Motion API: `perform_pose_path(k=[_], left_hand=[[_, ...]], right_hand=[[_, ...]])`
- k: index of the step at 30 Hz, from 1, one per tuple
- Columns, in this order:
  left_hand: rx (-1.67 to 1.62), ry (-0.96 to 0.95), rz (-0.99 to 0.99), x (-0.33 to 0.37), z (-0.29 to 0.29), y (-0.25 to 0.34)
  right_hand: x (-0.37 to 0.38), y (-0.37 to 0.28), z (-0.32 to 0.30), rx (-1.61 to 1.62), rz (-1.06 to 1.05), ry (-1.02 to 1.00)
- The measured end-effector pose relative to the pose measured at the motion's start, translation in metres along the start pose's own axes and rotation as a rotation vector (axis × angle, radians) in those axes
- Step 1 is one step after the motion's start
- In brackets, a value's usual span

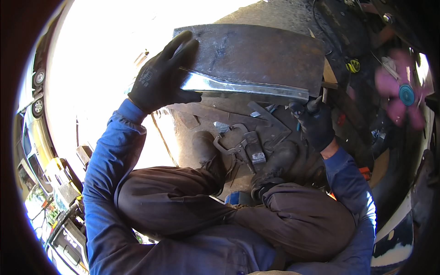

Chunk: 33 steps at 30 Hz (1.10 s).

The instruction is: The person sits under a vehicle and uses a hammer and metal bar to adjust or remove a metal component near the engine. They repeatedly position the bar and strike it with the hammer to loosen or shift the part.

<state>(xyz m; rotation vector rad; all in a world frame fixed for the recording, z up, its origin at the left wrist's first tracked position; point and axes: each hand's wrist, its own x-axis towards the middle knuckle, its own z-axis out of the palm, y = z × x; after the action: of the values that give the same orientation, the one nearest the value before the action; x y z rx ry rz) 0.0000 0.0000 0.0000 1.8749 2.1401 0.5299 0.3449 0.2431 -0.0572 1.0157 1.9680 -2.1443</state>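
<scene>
A dark, rust-stained metal plate (256, 50) lies in front of me. Along its near edge runs a bright, bent metal strip (247, 87). My left hand (167, 75), in a black glove, is at the strip's left end, with fingers spread over the plate's left side and the thumb apart below the strip. Just under the strip's right end is my right hand (314, 121), also gloved. Its fingers are curled, and a small teal bit shows beside them; what they hold is too dark to name.
Locking C-clamp pliers (236, 144) lie on the floor between my boots, beside a flat angled metal piece (272, 121) and scraps. At right are a yellow coiled item (353, 65) and a pink-bladed fan (405, 94). Parked vehicles (36, 142) stand far left.
</scene>
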Motion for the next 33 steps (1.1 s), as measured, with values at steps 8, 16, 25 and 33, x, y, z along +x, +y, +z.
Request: perform_pose_path(k=[8,16,25,33], left_hand=[[0.219,-0.095,-0.13,-0.004,-0.017,0.005],[0.221,-0.043,-0.159,-0.016,-0.022,-0.007],[0.111,-0.045,-0.207,-0.015,-0.022,-0.005],[0.138,-0.061,-0.327,-0.014,-0.015,0.009]], right_hand=[[-0.011,-0.006,0.032,-0.041,-0.075,-0.064],[-0.009,-0.005,0.046,-0.01,-0.138,0.003],[-0.005,-0.001,0.038,0.279,-0.084,0.127],[0.004,0.003,0.026,0.311,-0.006,0.147]])
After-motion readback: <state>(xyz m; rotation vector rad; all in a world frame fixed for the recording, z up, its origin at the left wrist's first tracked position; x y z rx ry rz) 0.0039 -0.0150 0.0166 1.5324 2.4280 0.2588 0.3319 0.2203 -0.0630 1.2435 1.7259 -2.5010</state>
